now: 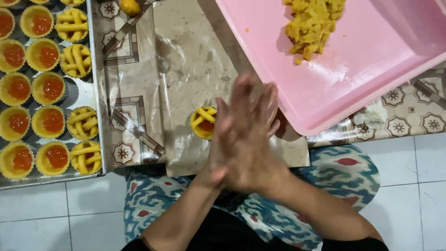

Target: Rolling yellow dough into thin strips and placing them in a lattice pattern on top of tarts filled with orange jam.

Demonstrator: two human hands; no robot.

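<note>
- While the two hands meet above the person's lap, palm lies against palm: the right hand is on top and the left hand is mostly hidden under it.
- Fingers of both hands are stretched out and lie close side by side, pointing away from the body; the picture is blurred here, so I cannot tell if something is between the palms.
- Just beside the fingers, on the left, one small tart with red jam and a lattice of yellow dough strips sits on a sheet of clear plastic - this sheet covers a patterned mat.
- At the far left stands a metal baking tray with many tarts: two columns show only the red jam filling, and the column nearest to the tray's right edge has the lattice on top.
- At the upper right a pink plastic basin is tilted over the mat - a lump of crumbly yellow dough lies in it.
- A small yellow-orange ball lies at the top edge, on the mat.
- Below, white floor tiles and patterned blue trousers are visible.
</note>
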